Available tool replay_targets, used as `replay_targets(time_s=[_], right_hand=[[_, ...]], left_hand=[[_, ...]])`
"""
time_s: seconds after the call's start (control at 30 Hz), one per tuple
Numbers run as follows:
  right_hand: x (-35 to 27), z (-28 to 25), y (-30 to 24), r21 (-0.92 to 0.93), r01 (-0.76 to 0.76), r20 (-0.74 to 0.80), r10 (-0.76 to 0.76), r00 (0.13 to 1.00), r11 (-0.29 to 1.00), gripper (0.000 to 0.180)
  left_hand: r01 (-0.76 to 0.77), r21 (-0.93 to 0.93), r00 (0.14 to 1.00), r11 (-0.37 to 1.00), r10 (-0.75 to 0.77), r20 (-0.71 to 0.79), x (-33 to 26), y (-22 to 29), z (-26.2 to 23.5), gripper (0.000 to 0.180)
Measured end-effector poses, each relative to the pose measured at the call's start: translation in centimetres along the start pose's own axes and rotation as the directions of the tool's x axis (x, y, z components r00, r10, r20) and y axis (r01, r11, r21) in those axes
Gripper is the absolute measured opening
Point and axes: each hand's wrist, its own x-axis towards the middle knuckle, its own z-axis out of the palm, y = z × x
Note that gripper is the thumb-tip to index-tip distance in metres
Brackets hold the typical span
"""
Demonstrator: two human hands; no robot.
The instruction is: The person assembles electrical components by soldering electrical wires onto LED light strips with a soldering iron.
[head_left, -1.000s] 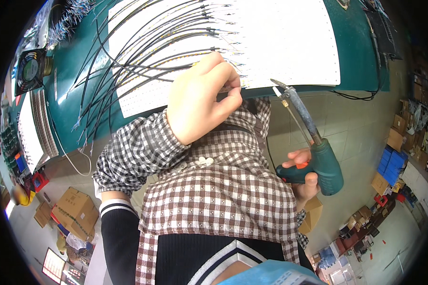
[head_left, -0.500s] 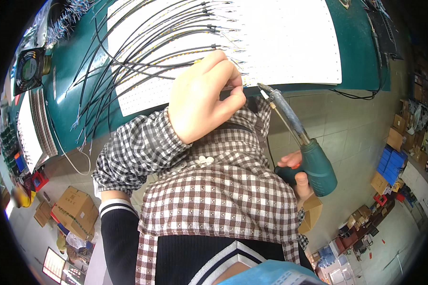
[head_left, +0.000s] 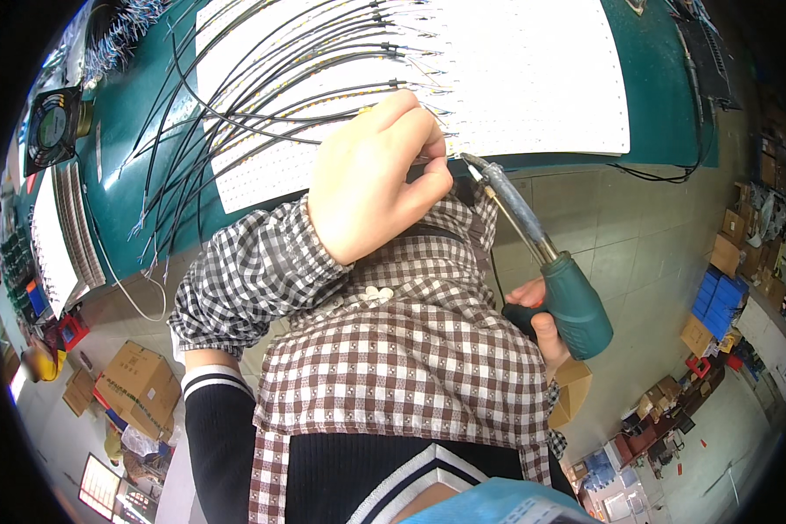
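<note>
My right hand [head_left: 541, 325] is wrapped round the dark handle of a green soldering gun [head_left: 578, 306]. Its long metal barrel slants up and left. The tip, with a thin feed tube beside it, lies just right of my left fingertips, at the near edge of a white perforated sheet [head_left: 533, 83]. My left hand [head_left: 371, 179] is closed in a pinch at that edge, on what looks like a thin wire end; the fingers hide most of it. Several black cables [head_left: 279, 83] with stripped, fine coloured wire ends lie in a row across the sheet's left half.
A green-topped table [head_left: 664, 113] carries the sheet. On its left are a small black fan [head_left: 54, 129] and a stack of white sheets [head_left: 61, 236]; a dark cord [head_left: 664, 177] hangs at the right edge. Cardboard boxes [head_left: 140, 389] and blue bins [head_left: 719, 301] stand farther off.
The soldering gun has moved slightly left, bringing its tip closer to my left fingertips. My left hand has stayed almost still.
</note>
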Motion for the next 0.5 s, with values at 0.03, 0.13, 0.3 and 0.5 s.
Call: replay_targets(time_s=[0.03,0.13,0.3,0.5], right_hand=[[0.0,0.0,0.0,0.001,-0.001,0.000,0.001,1.000,1.000,0.041],[0.1,0.2,-0.1,-0.011,0.003,-0.001,-0.003,1.000,1.000,0.039],[0.0,0.0,0.8,0.041,0.048,-0.035,-0.046,0.998,0.998,0.073],[-0.2,-0.3,1.3,0.024,0.062,-0.034,-0.061,0.998,0.998,0.074]], left_hand=[[0.001,0.000,1.000,1.000,-0.001,0.001,0.0,0.0,0.0,0.009],[-0.006,-0.001,1.000,1.000,0.006,-0.005,0.0,0.0,0.0,0.010],[-0.014,0.003,1.000,1.000,0.014,0.001,-0.1,-0.2,-0.1,0.010],[-0.002,0.010,1.000,1.000,0.002,0.015,0.0,0.0,-0.2,0.009]])
